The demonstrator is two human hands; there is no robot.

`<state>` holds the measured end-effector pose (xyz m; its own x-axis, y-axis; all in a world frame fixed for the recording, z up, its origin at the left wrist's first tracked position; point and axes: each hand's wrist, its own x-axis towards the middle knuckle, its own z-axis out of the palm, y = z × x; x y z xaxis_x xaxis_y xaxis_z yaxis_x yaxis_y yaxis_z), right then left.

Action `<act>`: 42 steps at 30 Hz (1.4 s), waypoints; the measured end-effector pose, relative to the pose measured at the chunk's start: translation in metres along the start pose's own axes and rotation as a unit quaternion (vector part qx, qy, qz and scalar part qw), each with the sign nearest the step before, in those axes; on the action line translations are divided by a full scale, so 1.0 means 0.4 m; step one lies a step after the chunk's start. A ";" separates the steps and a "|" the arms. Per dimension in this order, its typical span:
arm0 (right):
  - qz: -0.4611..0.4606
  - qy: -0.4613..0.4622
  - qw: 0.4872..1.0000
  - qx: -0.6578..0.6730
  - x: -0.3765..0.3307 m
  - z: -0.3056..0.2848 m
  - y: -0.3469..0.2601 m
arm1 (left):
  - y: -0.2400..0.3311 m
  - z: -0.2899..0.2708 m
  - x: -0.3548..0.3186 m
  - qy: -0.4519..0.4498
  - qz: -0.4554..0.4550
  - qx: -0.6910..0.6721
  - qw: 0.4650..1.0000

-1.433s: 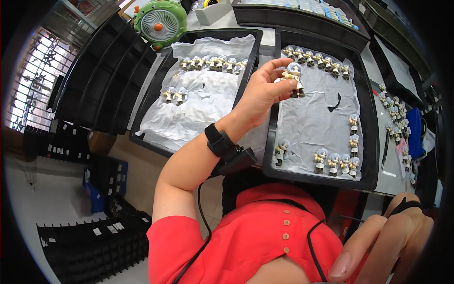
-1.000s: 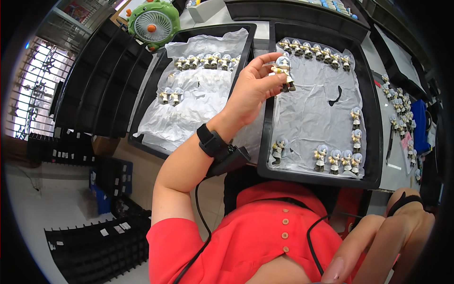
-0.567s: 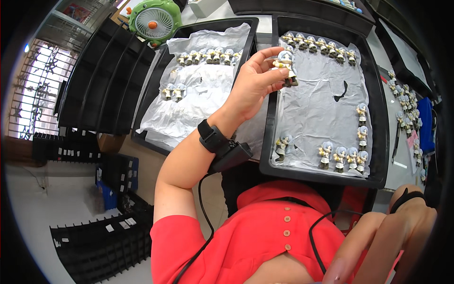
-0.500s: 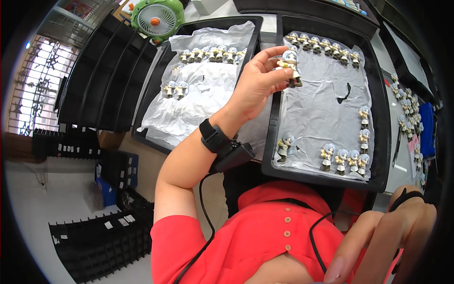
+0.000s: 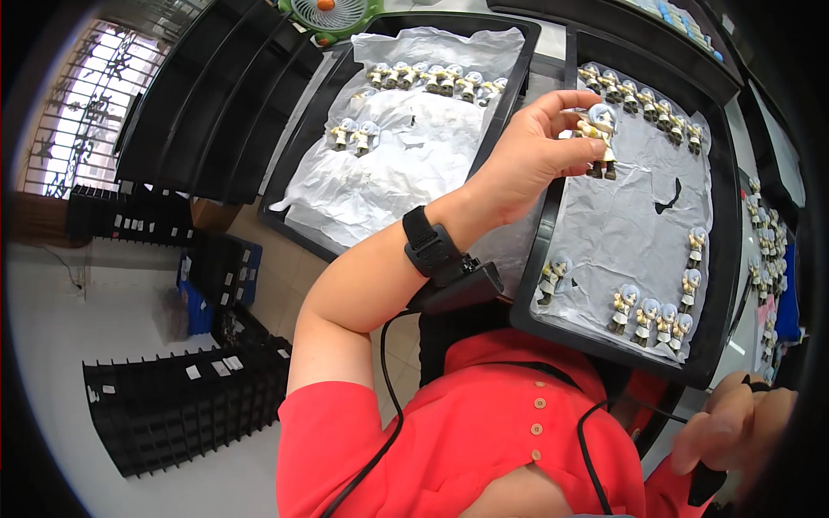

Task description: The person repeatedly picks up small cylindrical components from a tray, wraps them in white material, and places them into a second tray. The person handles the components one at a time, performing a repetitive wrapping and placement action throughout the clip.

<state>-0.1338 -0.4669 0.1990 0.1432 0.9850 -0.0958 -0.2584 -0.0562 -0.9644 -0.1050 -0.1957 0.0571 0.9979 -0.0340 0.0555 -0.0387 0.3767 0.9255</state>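
Note:
My left hand [image 5: 528,155] pinches a small chibi figurine [image 5: 601,129] with pale blue hair, a white outfit and dark boots, between thumb and fingers. It is held upright above the left edge of the right black tray [image 5: 537,321]. More such figurines [image 5: 665,321] lie on this tray's white paper lining, in a row along the far edge and in a corner group at the near right. One figurine [image 5: 553,278] lies alone at the near left. My right hand [image 5: 734,423] is low at the right, beyond the tray's near corner; its fingers look bent, but their grip is unclear.
A second paper-lined black tray [image 5: 289,226] at the left holds several figurines. More figurines [image 5: 767,233] crowd the table at the far right. A green fan [image 5: 337,13] stands behind, and black racks [image 5: 199,112] stand at the left. A cable [image 5: 387,371] hangs from my left wrist device.
The view has shifted, so the trays sit farther right in it. My left hand still holds the figurine, now turned somewhat. My right hand's stretched fingers have drawn back and bent.

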 end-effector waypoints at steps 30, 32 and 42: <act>0.013 0.088 0.995 -0.034 -0.019 0.080 -0.025 | -0.001 0.001 0.003 0.013 -0.006 0.009 1.000; 0.006 0.070 0.997 -0.036 -0.007 0.059 -0.017 | -0.002 -0.002 0.003 0.013 -0.004 0.008 1.000; -0.026 0.055 0.998 -0.015 0.004 0.043 -0.002 | -0.002 -0.009 0.003 0.012 -0.014 -0.014 1.000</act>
<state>-0.1499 -0.4625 0.2039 0.2595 0.9632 -0.0703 -0.2186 -0.0123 -0.9757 -0.1034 -0.1929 0.0551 0.9995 -0.0219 0.0205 -0.0100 0.4016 0.9158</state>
